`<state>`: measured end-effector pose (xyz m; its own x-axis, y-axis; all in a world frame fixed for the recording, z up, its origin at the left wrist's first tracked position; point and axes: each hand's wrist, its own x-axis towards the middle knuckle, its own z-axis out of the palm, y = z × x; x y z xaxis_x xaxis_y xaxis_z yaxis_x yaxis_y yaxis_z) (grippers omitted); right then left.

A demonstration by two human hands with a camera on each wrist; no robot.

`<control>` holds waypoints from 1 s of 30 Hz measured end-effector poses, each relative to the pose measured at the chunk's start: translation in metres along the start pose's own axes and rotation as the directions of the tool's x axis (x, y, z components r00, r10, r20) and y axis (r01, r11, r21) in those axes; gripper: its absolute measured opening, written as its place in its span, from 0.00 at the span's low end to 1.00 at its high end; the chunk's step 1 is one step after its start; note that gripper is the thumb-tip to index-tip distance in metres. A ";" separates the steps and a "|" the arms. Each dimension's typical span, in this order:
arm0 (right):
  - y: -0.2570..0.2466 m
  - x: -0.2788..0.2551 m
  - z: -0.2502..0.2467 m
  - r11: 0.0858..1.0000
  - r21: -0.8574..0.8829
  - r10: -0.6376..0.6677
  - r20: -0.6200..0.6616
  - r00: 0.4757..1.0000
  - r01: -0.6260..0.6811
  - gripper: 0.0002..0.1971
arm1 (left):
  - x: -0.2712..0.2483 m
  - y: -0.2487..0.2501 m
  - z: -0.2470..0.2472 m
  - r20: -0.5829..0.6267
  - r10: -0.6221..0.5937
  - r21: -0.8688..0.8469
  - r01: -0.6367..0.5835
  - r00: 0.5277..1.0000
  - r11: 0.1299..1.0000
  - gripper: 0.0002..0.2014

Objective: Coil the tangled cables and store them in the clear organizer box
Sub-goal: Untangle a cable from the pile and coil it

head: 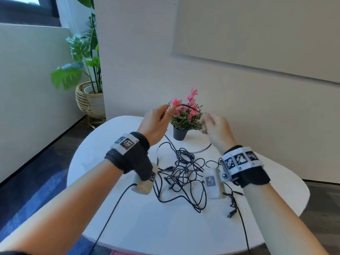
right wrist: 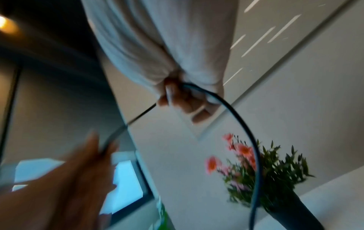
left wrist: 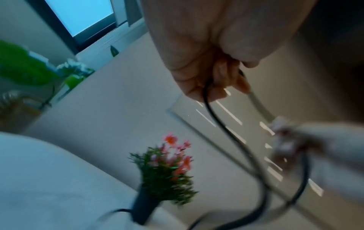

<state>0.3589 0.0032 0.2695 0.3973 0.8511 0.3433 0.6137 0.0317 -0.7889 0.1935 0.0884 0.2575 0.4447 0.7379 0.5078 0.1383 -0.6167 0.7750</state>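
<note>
Here, left hand [head: 158,122] and right hand [head: 216,126] raised, each grip pinching black cable [head: 185,106].

A small pot of pink flowers [head: 185,116] stands on the white surface [head: 147,227]; a leafy plant in a wicker basket [head: 90,102] sits on the floor.

two hands [head: 156,124], one cable tangle [head: 184,173], two plants [head: 185,115]
</note>
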 end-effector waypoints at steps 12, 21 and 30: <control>0.028 0.022 -0.073 0.991 0.045 -0.066 -0.659 0.749 0.126 0.15 | -0.066 -0.093 0.028 0.422 -0.145 0.299 0.014 0.895 0.954 0.09; 0.025 0.002 -0.059 0.904 -0.419 -0.200 -0.246 0.948 0.082 0.26 | 0.006 -0.011 0.020 0.060 0.035 0.015 -0.036 0.998 0.999 0.10; -0.019 0.000 -0.033 0.958 -0.153 -0.256 -0.065 0.964 0.244 0.16 | 0.030 0.031 0.008 0.070 0.190 0.039 -0.193 0.979 0.980 0.10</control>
<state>0.3696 -0.0145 0.3011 0.2699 0.7788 0.5662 0.7889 0.1583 -0.5938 0.2184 0.0896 0.2935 0.5236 0.5862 0.6182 0.0842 -0.7577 0.6471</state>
